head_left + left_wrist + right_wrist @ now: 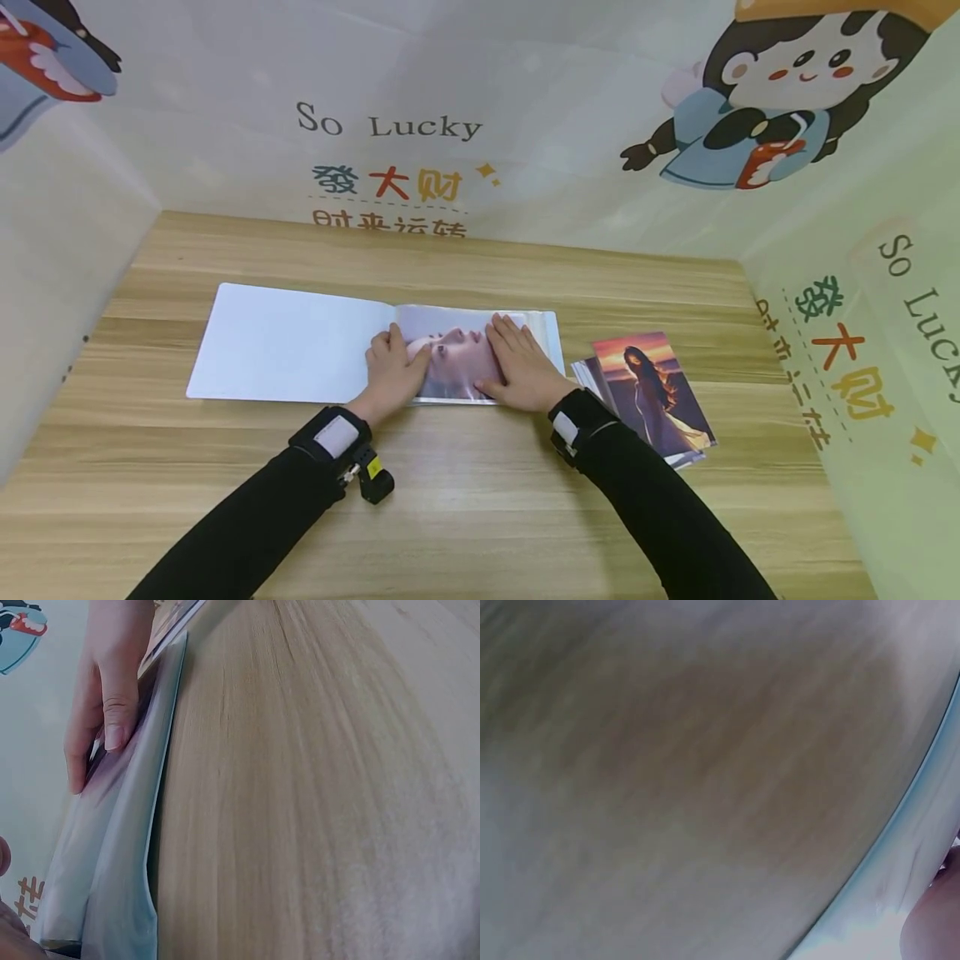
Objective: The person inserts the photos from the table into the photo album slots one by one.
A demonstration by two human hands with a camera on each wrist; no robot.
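Note:
An open photo album [288, 343] lies flat, its blank white cover side to the left. On its right side a portrait photo [453, 367] sits in a clear pocket page. My left hand [393, 367] rests near the spine, with its thumb at the photo's left edge. Over the photo's right end my right hand [522, 367] lies flat, fingers pointing away from me. That hand [112, 682] also shows in the left wrist view, pressing on the glossy page. The right wrist view catches mostly blurred tabletop and the album's edge [877, 859].
A stack of loose photos [652, 392] lies right of the album, a sunset picture on top, partly behind my right forearm. The wood-grain table [465, 508] is bordered by printed white walls [555, 125] at the back and both sides.

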